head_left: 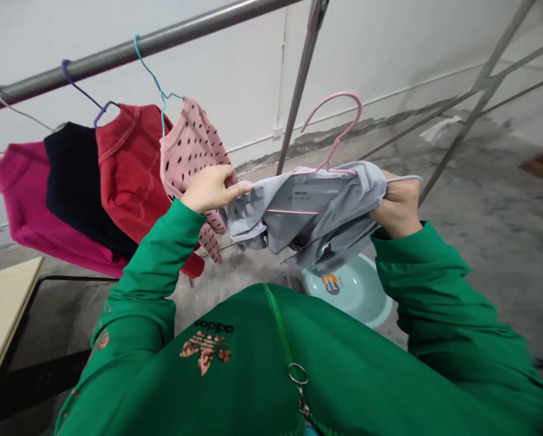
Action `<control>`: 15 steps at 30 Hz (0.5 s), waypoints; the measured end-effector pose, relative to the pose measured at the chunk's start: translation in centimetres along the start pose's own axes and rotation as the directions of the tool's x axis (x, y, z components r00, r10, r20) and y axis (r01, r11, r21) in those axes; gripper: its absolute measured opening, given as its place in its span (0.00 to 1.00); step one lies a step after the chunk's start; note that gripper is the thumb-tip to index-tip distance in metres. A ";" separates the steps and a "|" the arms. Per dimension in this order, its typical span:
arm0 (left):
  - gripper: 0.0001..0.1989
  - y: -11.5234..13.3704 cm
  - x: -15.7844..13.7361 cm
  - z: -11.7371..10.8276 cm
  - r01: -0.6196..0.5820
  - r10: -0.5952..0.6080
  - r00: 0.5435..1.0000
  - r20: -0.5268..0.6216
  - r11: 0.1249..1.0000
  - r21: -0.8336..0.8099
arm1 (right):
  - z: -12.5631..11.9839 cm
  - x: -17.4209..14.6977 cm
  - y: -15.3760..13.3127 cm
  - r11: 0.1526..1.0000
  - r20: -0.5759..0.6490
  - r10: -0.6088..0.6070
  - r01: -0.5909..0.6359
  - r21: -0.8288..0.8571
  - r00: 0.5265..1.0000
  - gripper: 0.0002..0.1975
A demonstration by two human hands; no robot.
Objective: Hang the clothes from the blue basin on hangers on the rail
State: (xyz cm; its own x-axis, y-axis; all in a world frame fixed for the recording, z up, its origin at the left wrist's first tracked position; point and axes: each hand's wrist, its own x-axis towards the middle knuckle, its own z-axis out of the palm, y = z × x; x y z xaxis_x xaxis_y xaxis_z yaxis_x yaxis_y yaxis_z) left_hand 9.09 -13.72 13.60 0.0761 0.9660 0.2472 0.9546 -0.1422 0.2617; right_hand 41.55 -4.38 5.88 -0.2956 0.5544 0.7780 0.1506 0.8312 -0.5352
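A light grey garment (289, 206) with a printed neck label is stretched between my two hands. Inside it sits a pink clothes hanger (348, 95), its hook pointing up out of the neckline and its lower bar showing across the opening. My left hand (214, 189) pinches the garment at its left shoulder, thumb on top. My right hand (399, 203) is closed around the cloth at the right end, with a narrow grey loop of fabric over its back. Its fingertips are partly hidden by the cloth. Just left of my left hand hangs a pink spotted top (192, 148).
A metal rail (103, 59) crosses the upper left, carrying a red top (130, 163), a black garment (78, 181) and a magenta garment (35, 200) on hangers. A pale blue basin (362, 290) stands on the floor below. A wooden tabletop (5, 303) lies at lower left.
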 end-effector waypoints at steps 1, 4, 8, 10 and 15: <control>0.14 0.0 0.1 0.0 -0.002 0.003 0.999 0.052 1.000 -0.006 | 0.0 -0.1 0.1 1.000 -0.009 0.004 -0.004 0.000 1.000 0.08; 0.13 -0.4 0.4 0.2 0.021 0.019 0.967 0.255 0.988 -0.153 | 0.0 -0.2 0.1 1.000 -0.002 0.025 -0.025 0.019 1.000 0.09; 0.16 -1.5 0.4 0.0 0.173 0.054 0.912 0.406 0.847 -0.503 | -0.3 -0.6 0.0 0.995 0.040 0.052 -0.055 0.083 0.998 0.10; 0.16 -1.9 0.5 -0.2 0.207 0.004 0.939 0.344 0.793 -0.573 | -0.3 -0.8 -0.2 0.994 0.045 0.065 -0.069 0.087 0.997 0.10; 0.07 -2.3 2.2 -0.3 0.056 -0.192 0.960 -0.206 0.849 -0.526 | -0.4 -0.8 -0.5 0.993 0.066 -0.035 0.028 0.116 0.997 0.08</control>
State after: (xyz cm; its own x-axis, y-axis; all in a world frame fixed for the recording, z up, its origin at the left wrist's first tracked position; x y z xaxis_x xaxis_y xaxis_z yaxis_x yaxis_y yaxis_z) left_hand 6.94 -11.32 13.83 -0.1694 0.9095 0.3796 0.6633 -0.1797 0.7265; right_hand 42.05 -5.24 5.66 -0.3625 0.5207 0.7729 0.0318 0.8358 -0.5481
